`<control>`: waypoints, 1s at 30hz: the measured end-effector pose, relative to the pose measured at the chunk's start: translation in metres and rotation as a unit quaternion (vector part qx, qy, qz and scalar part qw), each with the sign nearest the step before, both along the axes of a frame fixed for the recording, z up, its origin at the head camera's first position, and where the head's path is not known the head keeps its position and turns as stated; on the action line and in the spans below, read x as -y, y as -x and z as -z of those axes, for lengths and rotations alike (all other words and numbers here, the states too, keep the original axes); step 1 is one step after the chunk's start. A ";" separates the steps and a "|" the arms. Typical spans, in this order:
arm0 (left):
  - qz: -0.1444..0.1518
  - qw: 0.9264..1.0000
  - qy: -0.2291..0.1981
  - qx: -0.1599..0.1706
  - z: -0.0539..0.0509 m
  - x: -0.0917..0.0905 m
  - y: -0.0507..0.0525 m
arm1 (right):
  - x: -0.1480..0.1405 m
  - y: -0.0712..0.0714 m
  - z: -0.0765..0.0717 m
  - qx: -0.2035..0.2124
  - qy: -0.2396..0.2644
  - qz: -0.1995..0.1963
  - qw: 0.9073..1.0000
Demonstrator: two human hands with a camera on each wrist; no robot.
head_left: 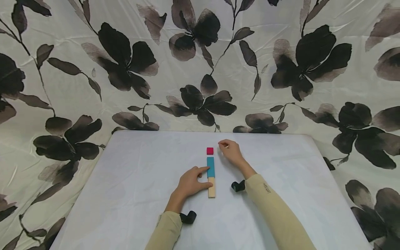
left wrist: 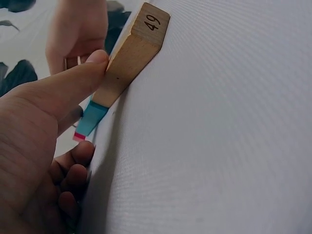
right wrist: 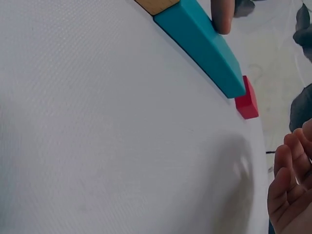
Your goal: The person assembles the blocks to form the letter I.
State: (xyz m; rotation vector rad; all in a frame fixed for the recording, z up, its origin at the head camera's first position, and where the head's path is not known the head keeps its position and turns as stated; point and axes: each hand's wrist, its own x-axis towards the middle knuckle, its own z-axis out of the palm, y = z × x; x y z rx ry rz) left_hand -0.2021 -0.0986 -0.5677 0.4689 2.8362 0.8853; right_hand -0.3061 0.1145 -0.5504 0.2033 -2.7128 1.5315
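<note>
A teal block (head_left: 210, 166) and a plain wooden block (head_left: 211, 192) lie end to end in a line on the white table. Just beyond the teal block's far end sits a red cube (head_left: 210, 151), with a narrow gap in the head view. My left hand (head_left: 189, 181) is at the line's left side: its thumb touches the wooden block and its index finger touches the teal one. The number 49 shows on the wooden block's end (left wrist: 152, 22) in the left wrist view. My right hand (head_left: 230, 151) hovers right of the red cube, fingers loosely bent; I see nothing held.
The white table (head_left: 131, 194) spreads around the blocks, its far edge close behind the red cube. A floral cloth (head_left: 193, 69) hangs behind it. Black wrist cameras (head_left: 188, 217) sit at both sleeves.
</note>
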 end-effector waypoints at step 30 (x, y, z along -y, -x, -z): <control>-0.058 0.995 -0.076 0.020 -0.022 0.045 0.006 | -0.025 -0.028 -0.096 -0.112 -0.084 -0.043 0.989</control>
